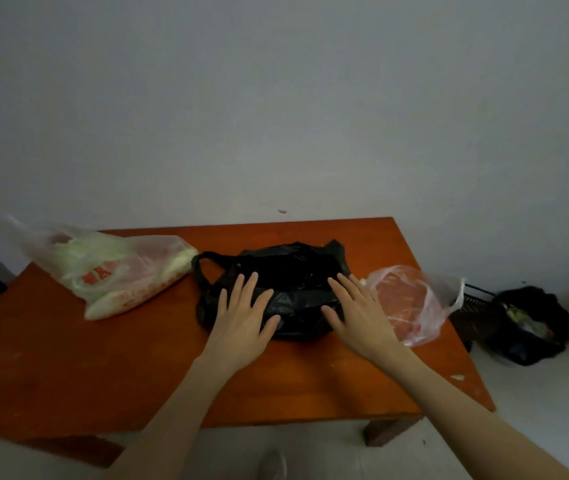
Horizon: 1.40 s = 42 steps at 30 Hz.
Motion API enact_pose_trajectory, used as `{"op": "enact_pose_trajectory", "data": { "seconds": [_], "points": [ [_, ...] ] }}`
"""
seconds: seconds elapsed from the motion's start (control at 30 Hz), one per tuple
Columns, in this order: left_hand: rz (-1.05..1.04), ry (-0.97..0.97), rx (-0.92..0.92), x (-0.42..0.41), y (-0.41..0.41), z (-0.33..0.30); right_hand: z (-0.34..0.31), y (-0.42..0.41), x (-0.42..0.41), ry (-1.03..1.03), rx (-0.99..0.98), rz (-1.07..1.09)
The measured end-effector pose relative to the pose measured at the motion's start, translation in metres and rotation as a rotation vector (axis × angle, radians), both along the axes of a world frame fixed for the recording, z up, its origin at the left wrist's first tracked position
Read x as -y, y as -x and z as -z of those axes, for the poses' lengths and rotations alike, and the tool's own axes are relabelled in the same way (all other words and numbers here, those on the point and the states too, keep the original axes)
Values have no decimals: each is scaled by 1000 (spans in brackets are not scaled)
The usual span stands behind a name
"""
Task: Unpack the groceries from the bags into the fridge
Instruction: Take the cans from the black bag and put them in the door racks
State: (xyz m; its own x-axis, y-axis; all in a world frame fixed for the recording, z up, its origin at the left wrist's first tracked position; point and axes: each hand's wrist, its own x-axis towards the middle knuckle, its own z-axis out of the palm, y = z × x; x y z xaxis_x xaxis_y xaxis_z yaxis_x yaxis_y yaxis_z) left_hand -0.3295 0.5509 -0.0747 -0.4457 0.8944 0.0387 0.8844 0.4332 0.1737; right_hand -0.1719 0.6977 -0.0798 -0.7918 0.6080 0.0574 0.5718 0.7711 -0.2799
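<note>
Grip state: neither hand has a grip on anything. The left hand (241,320) and the right hand (359,317) lie flat, fingers straight and spread, over the near side of the black bag (286,271); whether the palms press it or hover just above cannot be told.

Location: the black bag sits mid-worktop, toward the far edge of the worktop (68,358). A clear bag of pale green produce (110,268) lies near the far left corner. A clear bag with red contents (404,303) lies at the right edge, just beside the black bag. The fridge is not in view.

Step in hand, as judged: locating the opening of the black bag; unpacking has not begun.

Next move calls for finding the handle loop at the bag's left end, parting the mouth with both hands, then lifting the contents clear.
</note>
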Motion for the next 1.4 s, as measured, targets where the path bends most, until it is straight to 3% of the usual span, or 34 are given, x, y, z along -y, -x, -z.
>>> {"op": "enact_pose_trajectory", "data": {
  "seconds": [0.2,0.47,0.67,0.8,1.03,1.4],
  "points": [
    [126,71,77,-71,68,49,54,70,-53,198,10,82],
    [188,178,390,-132,87,113,104,83,-79,303,276,265],
    [310,286,396,-134,81,140,112,87,-88,458,160,376],
    [257,155,563,-148,75,138,114,80,-88,566,109,477],
    [372,212,582,-173,66,124,121,54,-65,546,102,546],
    [157,341,673,-177,46,127,126,51,-54,518,109,513]
  ]
}}
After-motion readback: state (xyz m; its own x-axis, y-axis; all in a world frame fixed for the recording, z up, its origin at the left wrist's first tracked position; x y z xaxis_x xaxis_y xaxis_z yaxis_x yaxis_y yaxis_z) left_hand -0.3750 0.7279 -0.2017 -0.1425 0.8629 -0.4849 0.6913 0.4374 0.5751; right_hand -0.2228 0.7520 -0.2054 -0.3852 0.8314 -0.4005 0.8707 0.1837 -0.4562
